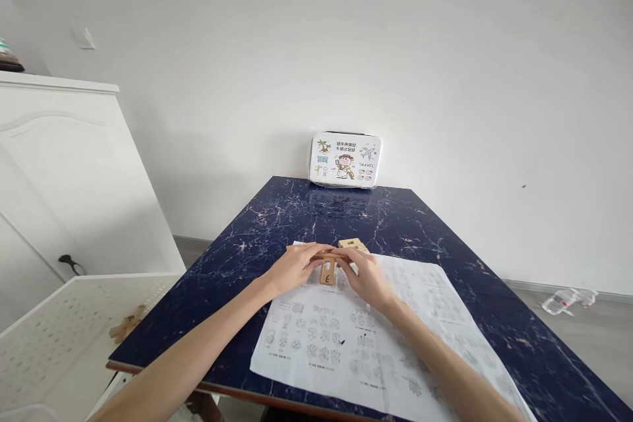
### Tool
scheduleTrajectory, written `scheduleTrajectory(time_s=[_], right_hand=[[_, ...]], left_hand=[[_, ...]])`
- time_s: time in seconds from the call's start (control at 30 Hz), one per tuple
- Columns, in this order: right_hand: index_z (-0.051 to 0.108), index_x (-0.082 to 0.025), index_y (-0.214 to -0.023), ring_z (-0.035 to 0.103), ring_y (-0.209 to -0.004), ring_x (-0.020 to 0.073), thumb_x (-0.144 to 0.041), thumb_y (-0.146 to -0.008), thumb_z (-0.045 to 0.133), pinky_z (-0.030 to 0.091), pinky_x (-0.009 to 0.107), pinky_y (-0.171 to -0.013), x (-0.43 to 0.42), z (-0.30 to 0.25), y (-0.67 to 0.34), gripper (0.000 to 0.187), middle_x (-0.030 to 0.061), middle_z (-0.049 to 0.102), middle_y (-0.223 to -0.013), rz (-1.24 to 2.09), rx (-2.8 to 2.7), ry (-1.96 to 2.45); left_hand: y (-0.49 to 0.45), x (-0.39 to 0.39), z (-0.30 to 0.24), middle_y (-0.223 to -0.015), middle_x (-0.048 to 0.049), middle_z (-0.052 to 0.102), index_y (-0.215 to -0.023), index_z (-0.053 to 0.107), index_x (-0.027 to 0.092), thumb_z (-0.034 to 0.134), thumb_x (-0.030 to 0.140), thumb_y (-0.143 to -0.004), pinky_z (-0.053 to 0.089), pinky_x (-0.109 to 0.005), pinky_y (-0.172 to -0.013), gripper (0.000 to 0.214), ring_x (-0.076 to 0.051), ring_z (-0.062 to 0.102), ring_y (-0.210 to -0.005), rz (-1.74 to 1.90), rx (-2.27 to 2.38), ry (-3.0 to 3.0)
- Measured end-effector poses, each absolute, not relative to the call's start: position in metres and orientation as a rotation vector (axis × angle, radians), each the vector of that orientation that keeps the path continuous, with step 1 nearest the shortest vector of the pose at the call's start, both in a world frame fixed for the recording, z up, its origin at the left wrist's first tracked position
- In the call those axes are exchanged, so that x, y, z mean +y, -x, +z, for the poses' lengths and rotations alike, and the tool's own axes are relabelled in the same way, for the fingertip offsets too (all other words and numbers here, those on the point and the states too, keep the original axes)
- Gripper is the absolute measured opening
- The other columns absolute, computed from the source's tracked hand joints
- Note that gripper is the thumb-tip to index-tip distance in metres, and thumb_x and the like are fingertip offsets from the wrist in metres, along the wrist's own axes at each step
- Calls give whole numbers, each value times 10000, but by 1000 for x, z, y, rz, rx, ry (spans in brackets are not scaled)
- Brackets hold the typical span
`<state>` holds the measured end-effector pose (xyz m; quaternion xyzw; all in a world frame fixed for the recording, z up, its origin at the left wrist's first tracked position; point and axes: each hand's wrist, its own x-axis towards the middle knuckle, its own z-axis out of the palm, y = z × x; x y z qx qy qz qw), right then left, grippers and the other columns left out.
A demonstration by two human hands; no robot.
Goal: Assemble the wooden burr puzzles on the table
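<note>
Over printed sheet [346, 359] | left hand [295, 266], right hand [366, 275] pinching wooden pieces [327, 277] | marked one between thumbs

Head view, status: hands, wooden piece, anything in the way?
Left hand and right hand close together, fingers on marked wooden piece. Printed sheet below. Pale block just beyond; fingers partly cover the piece.

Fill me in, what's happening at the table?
A person's left hand and right hand meet above a printed sheet, holding small wooden pieces, one marked in black. A paler wooden block lies just beyond the right hand. A white illustrated case stands at the far end of the table.
</note>
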<state>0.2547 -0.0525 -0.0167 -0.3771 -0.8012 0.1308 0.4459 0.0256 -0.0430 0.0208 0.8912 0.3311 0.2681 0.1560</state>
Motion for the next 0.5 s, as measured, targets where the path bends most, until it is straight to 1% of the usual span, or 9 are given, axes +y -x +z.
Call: scheduleTrajectory(time_s=[0.13,0.27,0.33,0.4,0.5], right_hand=[[659,-249,-1236,729,-919,236,-275,-1019,508,566,363,-816,-53,-15,-256,266,74,763,-1058,375,-2004,919],[664,-254,-1220,726,-978,238,-267,-1018,513,565,363,-848,-52,-16,-258,253,79,760,-1099,396,-2046,883],[664,-259,-1222,727,-983,236,-265,-1020,506,567,362,-847,-52,-17,-258,256,79,760,-1107,399,-2069,877],[660,-259,-1224,733,-966,236,-272,-1020,504,573,364,-836,-51,-18,-257,257,81,762,-1103,396,-2065,897],[658,-253,-1213,747,-926,239,-283,-1019,505,579,364,-816,-50,-21,-256,249,80,771,-1064,397,-2024,940]], left_hand=[[-23,-40,17,-1354,-78,659,-1467,496,306,448,300,-1066,509,-371,-1001,404,-246,638,-1226,738,969,-2541],[-18,-37,12,-1439,-113,599,-1573,339,307,468,367,-1059,504,-395,-1003,534,-282,588,-1300,623,1016,-2513],[-17,-37,11,-1439,-125,594,-1567,349,296,456,391,-1061,510,-387,-985,526,-292,588,-1297,578,1019,-2495],[-18,-38,13,-1377,-127,629,-1530,402,284,434,398,-1066,521,-375,-948,479,-284,628,-1228,569,1010,-2479],[-20,-39,15,-1286,-120,663,-1492,431,275,414,379,-1068,530,-356,-897,437,-260,667,-1116,593,996,-2471]])
